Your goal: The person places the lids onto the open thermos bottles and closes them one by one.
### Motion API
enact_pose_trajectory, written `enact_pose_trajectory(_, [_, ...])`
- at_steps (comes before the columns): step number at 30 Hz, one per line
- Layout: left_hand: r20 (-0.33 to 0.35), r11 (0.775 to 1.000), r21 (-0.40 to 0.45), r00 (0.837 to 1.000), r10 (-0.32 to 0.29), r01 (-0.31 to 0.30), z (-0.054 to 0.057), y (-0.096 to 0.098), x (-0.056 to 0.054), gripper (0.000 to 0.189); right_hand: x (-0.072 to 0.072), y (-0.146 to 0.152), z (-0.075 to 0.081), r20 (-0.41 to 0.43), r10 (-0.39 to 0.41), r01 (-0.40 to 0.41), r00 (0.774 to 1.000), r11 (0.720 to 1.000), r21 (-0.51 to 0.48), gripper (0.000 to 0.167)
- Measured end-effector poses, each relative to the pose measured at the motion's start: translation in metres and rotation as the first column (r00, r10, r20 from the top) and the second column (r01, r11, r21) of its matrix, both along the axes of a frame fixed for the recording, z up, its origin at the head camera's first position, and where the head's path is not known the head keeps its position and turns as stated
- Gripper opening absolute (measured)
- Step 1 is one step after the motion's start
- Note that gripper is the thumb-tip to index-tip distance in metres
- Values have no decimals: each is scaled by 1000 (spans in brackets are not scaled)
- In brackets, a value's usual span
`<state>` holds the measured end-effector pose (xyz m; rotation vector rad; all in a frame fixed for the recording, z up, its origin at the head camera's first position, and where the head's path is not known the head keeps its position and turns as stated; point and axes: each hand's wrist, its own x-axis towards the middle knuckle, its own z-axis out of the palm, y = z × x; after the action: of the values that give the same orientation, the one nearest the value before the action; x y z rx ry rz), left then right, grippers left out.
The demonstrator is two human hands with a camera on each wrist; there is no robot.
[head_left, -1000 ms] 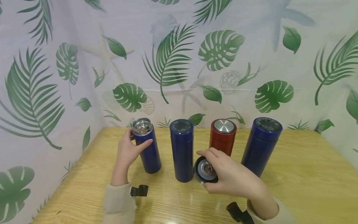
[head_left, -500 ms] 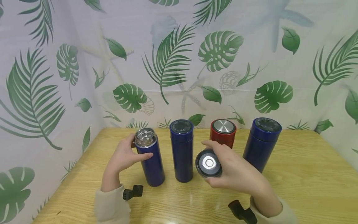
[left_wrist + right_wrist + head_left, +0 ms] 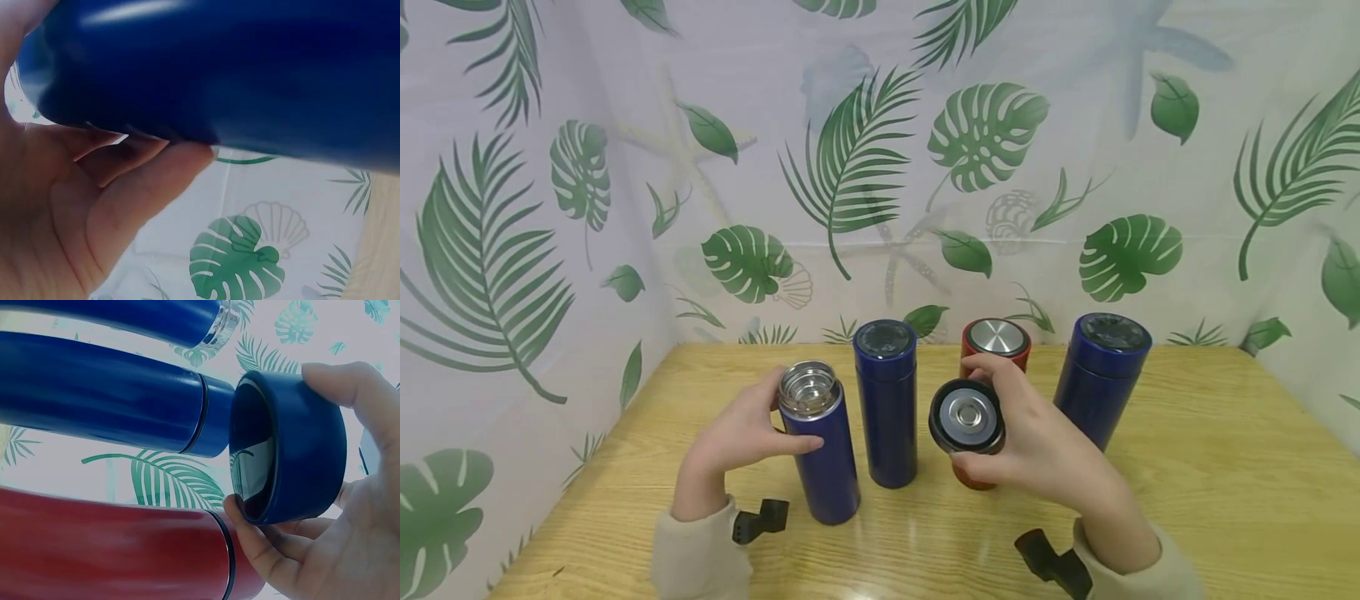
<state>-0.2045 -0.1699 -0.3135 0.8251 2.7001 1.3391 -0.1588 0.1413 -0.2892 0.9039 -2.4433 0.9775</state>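
Note:
My left hand [image 3: 752, 433] grips an uncapped blue vacuum flask [image 3: 829, 467] round its upper body, with thumb in front. The flask leans slightly, and its bare steel neck with a strainer inside [image 3: 808, 389] shows. In the left wrist view, fingers curl along the blue wall [image 3: 250, 75]. My right hand [image 3: 1037, 433] pinches the flask's lid [image 3: 967, 417] between thumb and fingers, its silver-and-black underside facing up toward the head camera. The right wrist view shows the lid's blue side [image 3: 312, 450] and a dark, glossy end. The lid overlaps a red flask behind it.
A capped blue flask [image 3: 887, 417] stands between the two hands. The red flask [image 3: 1000, 337] stands behind my right hand, and another capped blue one [image 3: 1097, 383] stands to its right. All rest on a wood-grain table [image 3: 1240, 467] before a leaf-patterned cloth [image 3: 865, 167].
My left hand has brought the open flask nearer to me and rightward. The lid in my right hand has risen slightly and turned its underside more fully upward. The other flasks stay put.

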Motion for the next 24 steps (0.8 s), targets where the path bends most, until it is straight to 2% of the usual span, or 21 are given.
enact_pose_trajectory(5, [5, 998, 2, 998, -55, 55, 1, 6, 2, 68, 0, 2, 2, 5, -20, 20, 1000, 1000, -10, 76])
enact_pose_trajectory(12, [2, 994, -4, 994, -114, 114, 3, 18, 7, 66, 1, 2, 6, 60, -46, 47, 997, 999, -18, 73])
enact_pose_trajectory(24, [83, 980, 70, 978, -190, 185, 5, 51, 13, 69, 2, 4, 8, 51, -76, 76, 996, 997, 0, 73])
